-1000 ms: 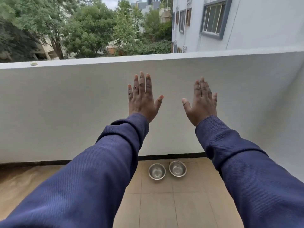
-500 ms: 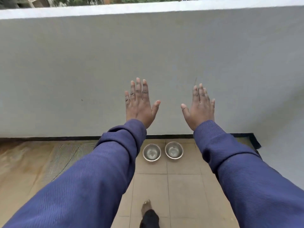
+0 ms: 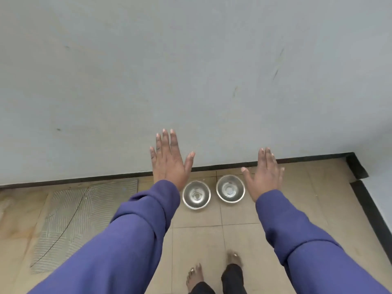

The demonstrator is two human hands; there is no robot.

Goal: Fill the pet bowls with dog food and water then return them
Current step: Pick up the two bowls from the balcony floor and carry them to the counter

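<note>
tiled floor (image 3: 212, 240) by a wall: two bowls (image 3: 196, 195) sit empty, untouched; left hand (image 3: 169, 160) and right hand (image 3: 265, 172) spread flat, holding nothing.

View lower now, both bare feet (image 3: 214, 274) in sight, 2 bowls (image 3: 196, 194) nearer.

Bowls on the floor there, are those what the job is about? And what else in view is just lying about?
Part of the job:
left bowl, steel, empty
right bowl, steel, empty, beside it
left hand, open, holding nothing
right hand, open, holding nothing

Just there:
wall
tiled floor
rough patch of floor
bare feet
</note>
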